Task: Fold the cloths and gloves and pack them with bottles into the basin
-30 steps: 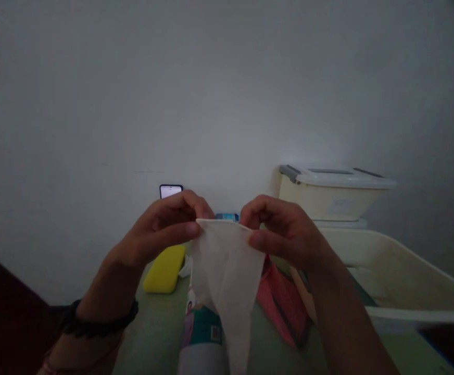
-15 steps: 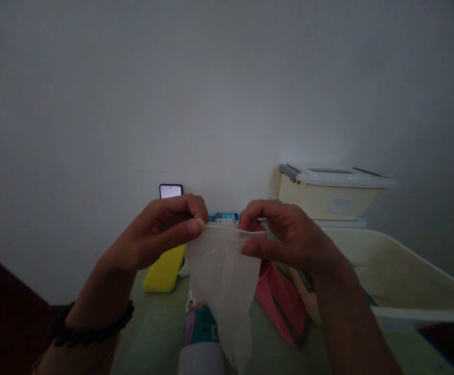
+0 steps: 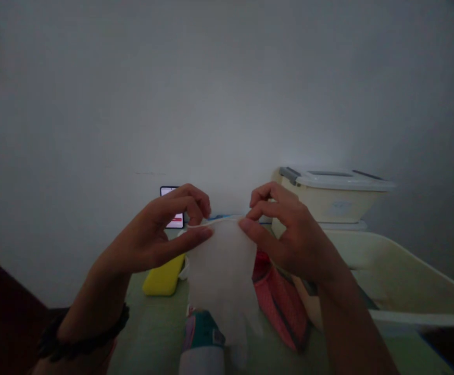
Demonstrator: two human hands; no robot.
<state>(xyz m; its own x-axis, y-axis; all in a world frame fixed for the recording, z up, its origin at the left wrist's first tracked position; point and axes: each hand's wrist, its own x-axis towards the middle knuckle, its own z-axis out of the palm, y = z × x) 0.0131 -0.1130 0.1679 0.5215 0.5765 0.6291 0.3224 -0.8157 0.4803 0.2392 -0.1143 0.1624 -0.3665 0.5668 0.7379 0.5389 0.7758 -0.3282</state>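
A thin, whitish, see-through disposable glove [image 3: 223, 265] hangs by its rolled cuff in front of me. My left hand [image 3: 164, 229] is closed around the left part of the cuff, thumb on the near side and fingers over the rim. At the cuff's right end, the thumb and fingertips of my right hand [image 3: 285, 224] pinch the edge. The glove's lower part dangles in front of a bottle [image 3: 202, 338] with a green label, covering some of it. A dark beaded bracelet [image 3: 82, 338] circles my left wrist.
Behind my left hand a phone [image 3: 177, 221] stands against the wall, near a yellow block [image 3: 164, 278]. On the right are a red pouch [image 3: 284, 307], an open cream bin [image 3: 406, 271] and a lidded storage box [image 3: 328, 200]. A green surface [image 3: 144, 333] lies underneath.
My right hand's fingers have shifted up to the cuff edge, and the left fingers have spread along the rim. The glove now hangs flatter and wider.
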